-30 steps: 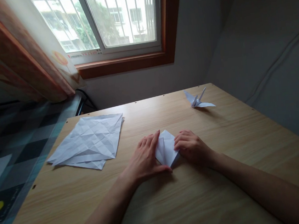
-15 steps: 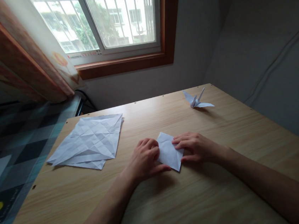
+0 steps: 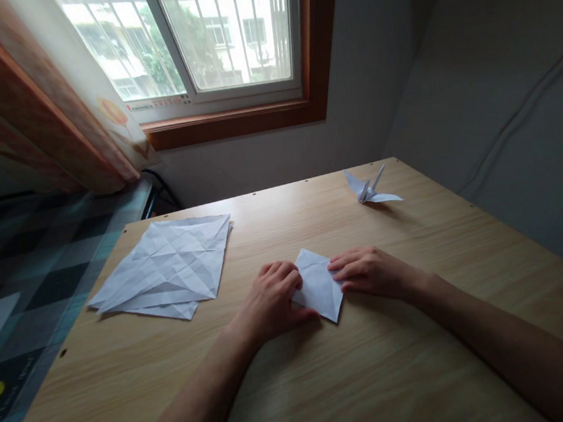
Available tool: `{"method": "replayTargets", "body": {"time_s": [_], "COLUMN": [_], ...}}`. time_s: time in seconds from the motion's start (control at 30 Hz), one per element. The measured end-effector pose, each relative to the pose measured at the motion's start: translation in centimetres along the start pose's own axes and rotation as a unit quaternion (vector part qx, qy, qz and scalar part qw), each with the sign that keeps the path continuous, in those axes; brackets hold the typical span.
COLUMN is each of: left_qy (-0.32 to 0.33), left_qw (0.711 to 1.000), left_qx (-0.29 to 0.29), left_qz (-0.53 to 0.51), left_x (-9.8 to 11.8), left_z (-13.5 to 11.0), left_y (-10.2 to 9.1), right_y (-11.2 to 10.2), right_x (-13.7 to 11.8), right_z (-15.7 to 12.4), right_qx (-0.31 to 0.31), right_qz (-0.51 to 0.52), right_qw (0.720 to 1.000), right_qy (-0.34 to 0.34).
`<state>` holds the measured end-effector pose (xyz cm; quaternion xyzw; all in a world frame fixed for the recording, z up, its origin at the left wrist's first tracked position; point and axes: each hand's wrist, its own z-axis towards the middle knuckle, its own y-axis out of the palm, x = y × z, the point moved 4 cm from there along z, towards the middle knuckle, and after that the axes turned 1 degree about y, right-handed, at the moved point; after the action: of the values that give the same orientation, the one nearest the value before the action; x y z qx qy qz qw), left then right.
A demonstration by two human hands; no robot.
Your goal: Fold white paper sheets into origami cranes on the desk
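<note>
A small folded white paper (image 3: 318,286), diamond-shaped, lies flat on the wooden table (image 3: 359,377) between my hands. My left hand (image 3: 273,299) has its fingers curled and pinches the paper's left edge, thumb at the lower corner. My right hand (image 3: 371,271) presses the paper's right edge with its fingers held together. A finished white paper crane (image 3: 370,189) stands at the far right of the table, well beyond my right hand.
A stack of creased white sheets (image 3: 166,267) lies on the table's left part. A window and a curtain are behind the table; a checkered bed cover lies to the left. The table's right edge runs beside a grey wall.
The paper's upper flap has been folded down, so it now lies smooth and flat. My left fingers curled in from stretched out. My right hand shifted slightly along the right edge.
</note>
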<state>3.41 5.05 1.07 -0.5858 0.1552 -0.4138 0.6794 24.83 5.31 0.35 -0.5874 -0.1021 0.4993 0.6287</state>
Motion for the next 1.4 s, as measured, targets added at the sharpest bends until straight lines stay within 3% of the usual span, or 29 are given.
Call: {"method": "replayTargets", "body": {"time_s": [0.33, 0.63, 1.03, 1.2, 1.4], "left_qy": [0.011, 0.019, 0.077, 0.079, 0.148], "left_qw": [1.0, 0.999, 0.996, 0.99, 0.976], "left_qx": [0.002, -0.006, 0.048, 0.091, 0.115], "left_qz": [-0.013, -0.033, 0.014, 0.07, 0.109], "left_x": [-0.1, 0.2, 0.4, 0.8, 2.4], "left_z": [-0.1, 0.0, -0.2, -0.5, -0.5], "left_y": [-0.1, -0.7, -0.5, -0.9, -1.0], "right_y": [-0.3, -0.4, -0.2, 0.1, 1.0], "right_x": [0.0, -0.6, 0.0, -0.6, -1.9], "right_z": [0.0, 0.0, -0.2, 0.0, 1.2], "right_qx": [-0.003, 0.013, 0.014, 0.079, 0.181], "right_qz": [0.01, -0.004, 0.003, -0.035, -0.14], "right_qw": [1.0, 0.999, 1.0, 0.995, 0.97], "right_qy": [0.002, -0.035, 0.007, 0.047, 0.088]}}
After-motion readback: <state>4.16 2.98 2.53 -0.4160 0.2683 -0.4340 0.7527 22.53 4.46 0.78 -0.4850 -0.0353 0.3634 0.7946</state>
